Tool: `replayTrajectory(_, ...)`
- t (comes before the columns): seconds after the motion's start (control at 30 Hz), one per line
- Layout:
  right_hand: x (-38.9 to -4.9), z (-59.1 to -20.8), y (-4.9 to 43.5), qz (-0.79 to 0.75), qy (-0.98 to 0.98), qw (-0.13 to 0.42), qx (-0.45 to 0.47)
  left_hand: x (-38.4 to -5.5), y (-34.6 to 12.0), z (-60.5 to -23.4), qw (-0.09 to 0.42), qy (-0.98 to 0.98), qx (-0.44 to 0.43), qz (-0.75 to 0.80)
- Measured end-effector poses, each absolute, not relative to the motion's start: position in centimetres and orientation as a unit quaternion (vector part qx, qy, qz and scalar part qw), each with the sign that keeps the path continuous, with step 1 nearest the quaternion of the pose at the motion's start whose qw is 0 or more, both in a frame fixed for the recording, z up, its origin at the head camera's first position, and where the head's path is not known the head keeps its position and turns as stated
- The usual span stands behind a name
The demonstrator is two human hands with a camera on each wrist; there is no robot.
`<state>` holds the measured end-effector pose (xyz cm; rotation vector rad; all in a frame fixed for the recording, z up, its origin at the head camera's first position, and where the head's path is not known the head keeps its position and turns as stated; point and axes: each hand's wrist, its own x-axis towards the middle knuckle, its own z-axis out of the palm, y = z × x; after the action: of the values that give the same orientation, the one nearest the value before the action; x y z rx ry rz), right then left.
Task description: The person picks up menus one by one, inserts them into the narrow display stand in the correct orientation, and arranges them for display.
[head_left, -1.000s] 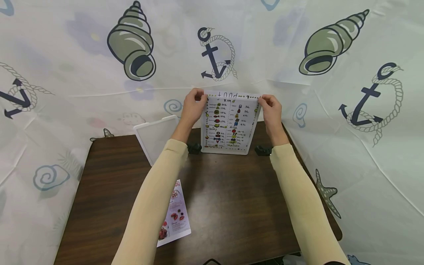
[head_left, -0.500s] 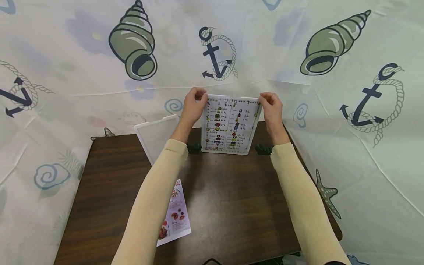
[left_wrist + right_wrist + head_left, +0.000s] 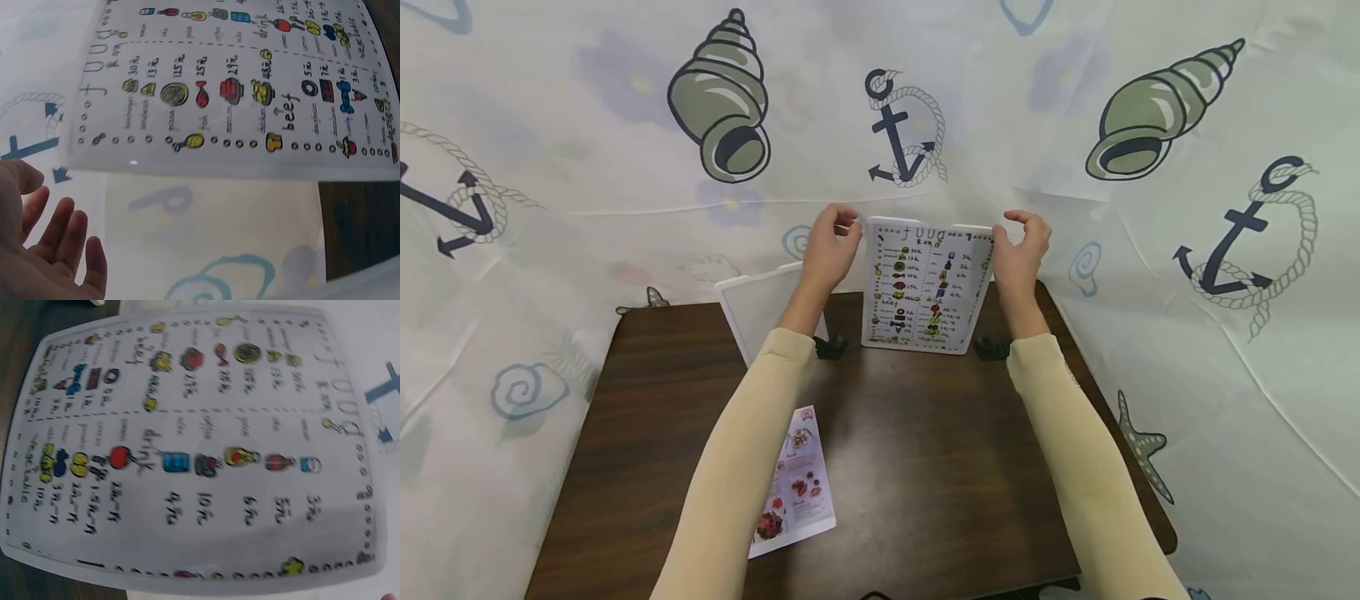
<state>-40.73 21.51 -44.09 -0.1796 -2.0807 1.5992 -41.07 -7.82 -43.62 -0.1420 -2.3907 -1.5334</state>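
Near the far edge of the brown table point(image 3: 925, 467), toward its right far corner, the menu board point(image 3: 928, 287) stands upright. It looks light, stiff and probably slippery, best taken by its side edges or upper corners. A white panel point(image 3: 752, 300) sits left along that edge; a purple leaflet point(image 3: 805, 483) lies toward the near edge. The left hand point(image 3: 832, 248), fingers loosely spread, holds nothing beside the board; the right hand point(image 3: 1021, 250) has thumb and fingers apart, contact unclear.

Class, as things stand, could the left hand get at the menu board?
Probably yes: the left hand is open beside the menu board, with nothing visible blocking the gap between them.
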Motion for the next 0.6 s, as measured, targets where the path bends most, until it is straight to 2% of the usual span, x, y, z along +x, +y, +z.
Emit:
replayTrajectory(0.37,-39.0,-46.2,17.9,0.566,-0.765,0.305,-0.029,-37.1,-12.4,-44.7,0.196,-0.878,0.020,-0.435)
replayTrajectory(0.6,-36.8,-47.5,15.6,0.530,-0.779,0.334,0.004,-32.9,-15.3,-47.2,0.204,-0.863,0.066,-0.458)
